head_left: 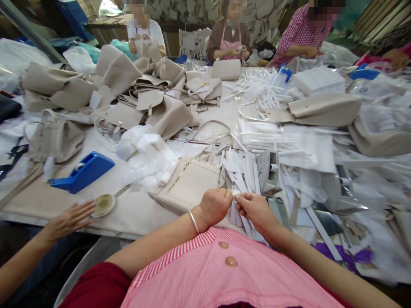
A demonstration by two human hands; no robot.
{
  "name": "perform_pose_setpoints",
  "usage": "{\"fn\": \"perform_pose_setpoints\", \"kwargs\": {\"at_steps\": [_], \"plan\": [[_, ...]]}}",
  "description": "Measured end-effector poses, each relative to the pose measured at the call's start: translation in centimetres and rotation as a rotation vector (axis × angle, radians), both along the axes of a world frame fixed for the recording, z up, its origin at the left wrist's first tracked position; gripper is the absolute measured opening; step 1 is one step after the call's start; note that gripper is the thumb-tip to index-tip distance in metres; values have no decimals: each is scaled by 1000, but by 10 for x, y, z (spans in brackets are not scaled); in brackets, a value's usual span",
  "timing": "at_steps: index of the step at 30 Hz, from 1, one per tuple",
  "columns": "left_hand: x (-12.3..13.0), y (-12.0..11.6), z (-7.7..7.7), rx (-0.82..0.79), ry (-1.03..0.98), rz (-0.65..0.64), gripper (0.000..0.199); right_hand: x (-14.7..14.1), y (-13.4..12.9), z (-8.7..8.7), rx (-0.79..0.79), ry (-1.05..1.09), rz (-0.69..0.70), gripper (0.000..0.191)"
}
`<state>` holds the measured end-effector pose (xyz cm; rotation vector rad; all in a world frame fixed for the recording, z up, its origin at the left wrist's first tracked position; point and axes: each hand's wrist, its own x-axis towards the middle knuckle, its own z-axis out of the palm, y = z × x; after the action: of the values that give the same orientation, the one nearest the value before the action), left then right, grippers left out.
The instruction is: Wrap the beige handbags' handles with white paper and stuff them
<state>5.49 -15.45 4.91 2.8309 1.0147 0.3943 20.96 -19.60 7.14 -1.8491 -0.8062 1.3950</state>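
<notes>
My left hand [216, 206], with a bangle on its wrist, is closed in a fist near the table's front edge. My right hand [255, 209] meets it, thumb and fingers pinched together. A small white piece [236, 193] shows between the two hands, held by both; its exact form is too small to tell. Just beyond my left hand lies a beige handbag [194, 179] with a gold zipper. White paper strips [240, 169] are scattered behind my hands. A phone-like dark object [278, 208] lies to the right of my right hand.
Another person's hand [72, 218] reaches in at left beside a round dish [104, 205]. A blue tape dispenser [88, 171] stands behind it. Beige bags [118, 72] and white wrapping [144, 156] are piled across the table [128, 216]. Several people work at the far side.
</notes>
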Motion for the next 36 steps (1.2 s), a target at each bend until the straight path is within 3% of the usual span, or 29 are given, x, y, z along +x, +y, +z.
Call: {"fn": "perform_pose_setpoints", "kwargs": {"at_steps": [4,7,12,17,21,24,31,34,36], "plan": [[1,3,3,-43,12,17,17,2,-3,5,152,-288,153,21],[1,3,6,-124,-14,88,20,0,-5,8,252,-477,177,26],[2,6,10,-321,-113,216,26,-9,-1,7,307,-545,168,31],[-2,16,11,-544,-282,250,25,-12,9,-1,322,-514,164,37],[-14,24,17,-811,-449,135,28,-7,16,-11,328,-469,180,40],[-22,27,20,-1010,-560,99,33,-5,19,-18,343,-390,239,26],[-26,27,11,-1529,-925,166,43,-2,31,-32,638,-304,287,35],[-28,28,9,-1626,-1007,189,46,3,37,-36,681,-164,364,29],[-29,29,10,-1627,-1029,207,49,4,40,-36,619,0,363,27]]}}
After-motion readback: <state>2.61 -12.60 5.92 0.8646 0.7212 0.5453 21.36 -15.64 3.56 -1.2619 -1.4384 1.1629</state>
